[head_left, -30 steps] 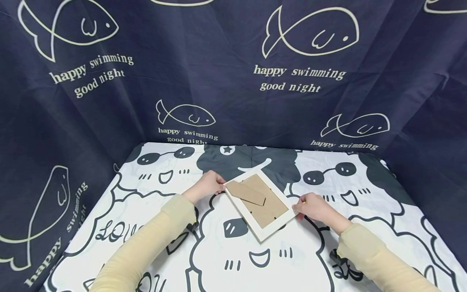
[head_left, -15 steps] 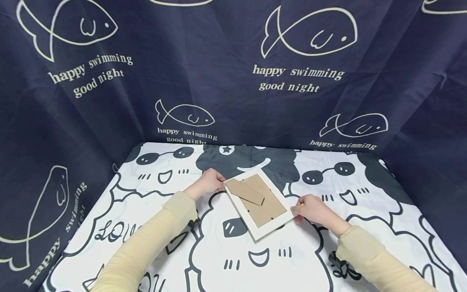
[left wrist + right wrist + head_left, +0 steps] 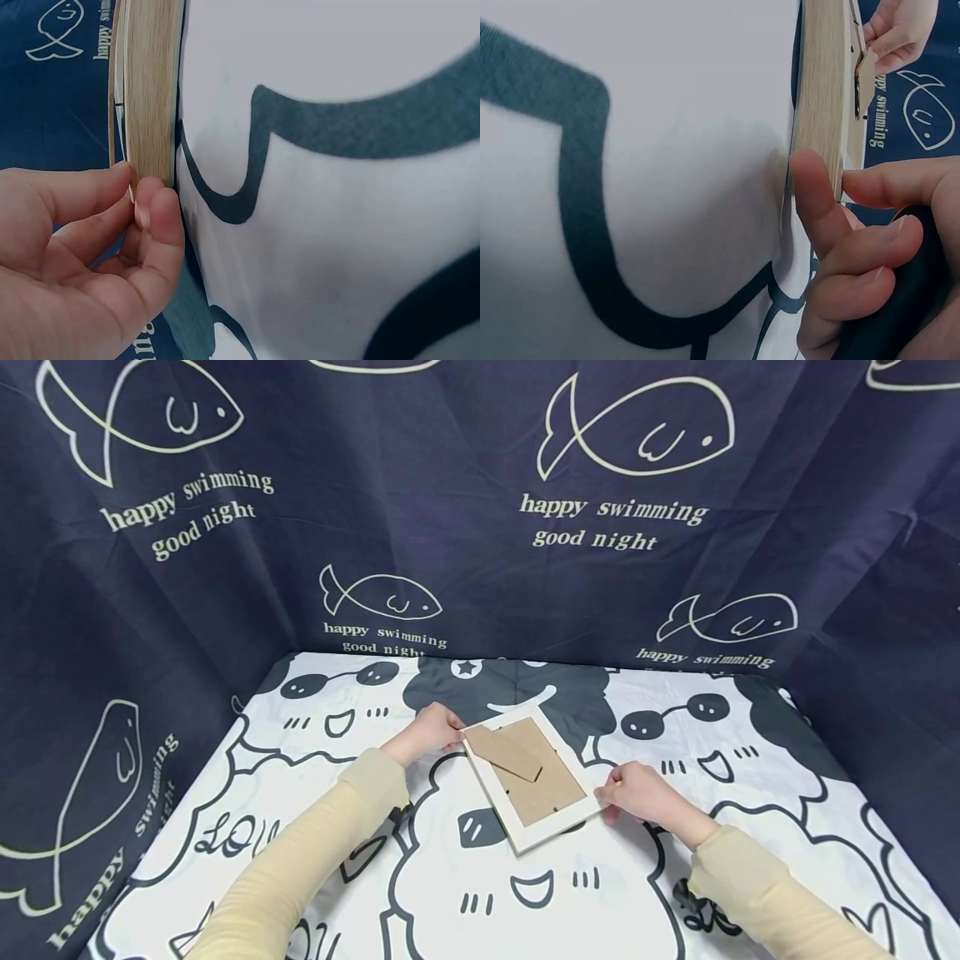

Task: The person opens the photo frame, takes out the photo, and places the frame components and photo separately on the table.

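A picture frame (image 3: 576, 763) with a white border lies back side up, turned at an angle, in the middle of the head view. Its brown backing board (image 3: 551, 793) carries a fold-out stand (image 3: 506, 752) and small dark tabs. At the far left corner my left hand (image 3: 433, 729) pinches the frame between thumb and fingers. My right hand (image 3: 637, 789) pinches the right corner. Both wrist views show the wood-grained side edge (image 3: 154, 90) between the fingertips, close to the cloth. The front of the frame is hidden underneath.
A white cloth (image 3: 600, 910) printed with black cartoon sheep covers the table. Dark blue curtains (image 3: 480, 552) with fish drawings and lettering hang behind it and at both sides.
The frame has turned slightly, its near corner shifting a little left. Both hands have kept their pinch on it, the left edging slightly away from me.
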{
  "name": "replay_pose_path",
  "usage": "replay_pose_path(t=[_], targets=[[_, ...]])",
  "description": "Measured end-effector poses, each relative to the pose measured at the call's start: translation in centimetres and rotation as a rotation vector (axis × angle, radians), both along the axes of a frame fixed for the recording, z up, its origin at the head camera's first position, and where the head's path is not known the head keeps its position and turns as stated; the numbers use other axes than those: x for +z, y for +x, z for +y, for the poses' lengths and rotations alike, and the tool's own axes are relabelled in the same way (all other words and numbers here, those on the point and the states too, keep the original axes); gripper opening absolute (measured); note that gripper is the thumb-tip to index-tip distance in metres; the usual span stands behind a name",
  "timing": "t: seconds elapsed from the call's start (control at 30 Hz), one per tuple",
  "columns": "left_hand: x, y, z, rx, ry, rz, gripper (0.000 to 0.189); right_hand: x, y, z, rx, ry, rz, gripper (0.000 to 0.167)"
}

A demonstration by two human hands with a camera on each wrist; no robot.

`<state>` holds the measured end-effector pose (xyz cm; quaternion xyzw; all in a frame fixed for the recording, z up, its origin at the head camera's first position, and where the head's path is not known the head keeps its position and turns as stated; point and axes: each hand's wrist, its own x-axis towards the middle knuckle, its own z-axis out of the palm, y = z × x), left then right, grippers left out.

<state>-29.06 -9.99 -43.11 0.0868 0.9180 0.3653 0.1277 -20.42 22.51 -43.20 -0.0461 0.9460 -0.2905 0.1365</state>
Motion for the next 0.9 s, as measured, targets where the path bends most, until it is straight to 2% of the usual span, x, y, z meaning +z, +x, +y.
replay_pose_path(t=[0.27,0.53,0.9], targets=[[-0.09,-0.5,0.08,-0.013,0.0,-0.024,0.012,0.08,0.28,0.0,0.0,0.009,0.0,0.024],[-0.28,-0.75,0.31,0.009,0.008,-0.015,0.014,0.1,0.65,-0.11,0.0,0.015,0.002,0.023],[-0.31,-0.85,0.38,0.023,0.033,-0.043,0.017,0.24,0.89,-0.32,-0.02,0.019,-0.037,0.023]])
